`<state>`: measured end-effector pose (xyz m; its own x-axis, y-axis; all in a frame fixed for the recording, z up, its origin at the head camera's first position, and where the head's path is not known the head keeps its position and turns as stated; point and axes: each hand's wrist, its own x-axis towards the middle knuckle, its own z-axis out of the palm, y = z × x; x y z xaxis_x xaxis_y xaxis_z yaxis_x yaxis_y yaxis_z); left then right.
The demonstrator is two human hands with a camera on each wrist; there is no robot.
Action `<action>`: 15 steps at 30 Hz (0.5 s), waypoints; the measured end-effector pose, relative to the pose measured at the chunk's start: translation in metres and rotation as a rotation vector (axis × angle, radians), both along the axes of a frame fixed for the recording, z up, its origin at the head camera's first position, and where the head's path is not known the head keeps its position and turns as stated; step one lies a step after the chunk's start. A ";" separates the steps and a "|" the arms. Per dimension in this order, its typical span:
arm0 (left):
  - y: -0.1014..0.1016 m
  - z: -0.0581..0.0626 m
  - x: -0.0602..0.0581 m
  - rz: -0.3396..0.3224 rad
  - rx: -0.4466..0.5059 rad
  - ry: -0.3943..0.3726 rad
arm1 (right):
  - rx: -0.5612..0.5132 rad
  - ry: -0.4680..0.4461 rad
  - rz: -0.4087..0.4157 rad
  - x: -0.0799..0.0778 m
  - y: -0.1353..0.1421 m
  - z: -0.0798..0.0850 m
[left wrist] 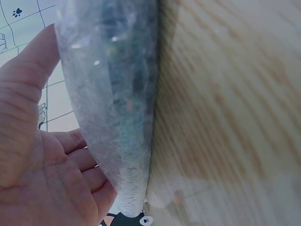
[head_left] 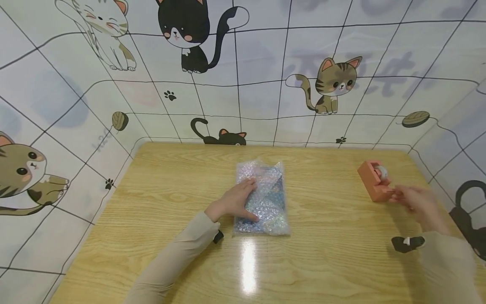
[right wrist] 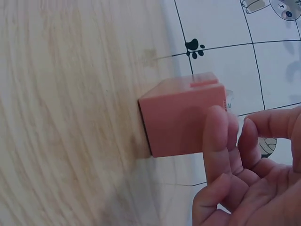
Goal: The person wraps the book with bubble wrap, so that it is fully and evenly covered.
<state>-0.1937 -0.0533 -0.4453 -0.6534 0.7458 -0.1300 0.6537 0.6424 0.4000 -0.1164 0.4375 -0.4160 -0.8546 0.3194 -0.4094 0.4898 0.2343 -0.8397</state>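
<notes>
A bubble-wrap pouch (head_left: 267, 202), bluish and pinkish through its clear film, lies flat on the table in the head view. My left hand (head_left: 237, 198) rests on its left side, with fingers and thumb spread over the wrap. From the left wrist, the pouch (left wrist: 115, 103) shows edge-on, the hand (left wrist: 51, 174) beside it. At the right stands a coral-pink tape dispenser (head_left: 373, 181) with a clear roll. My right hand (head_left: 417, 202) is at its front end. In the right wrist view, thumb and finger pinch right by the dispenser (right wrist: 181, 122); the tape's end is barely visible there.
The pale wooden table (head_left: 167, 177) carries both things. Behind and at the sides hangs a white cloth (head_left: 262, 97) with grid lines and cartoon cats. A bright light reflection lies on the wood below the pouch.
</notes>
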 end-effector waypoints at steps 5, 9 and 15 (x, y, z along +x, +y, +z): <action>0.001 0.000 0.000 0.006 -0.002 -0.004 | -0.168 0.024 -0.076 0.002 -0.005 -0.007; 0.001 -0.001 0.000 0.010 -0.007 -0.002 | -0.242 0.079 -0.203 0.003 -0.009 -0.013; 0.001 -0.001 0.000 0.013 -0.003 -0.004 | -0.271 0.095 -0.207 0.005 -0.011 -0.014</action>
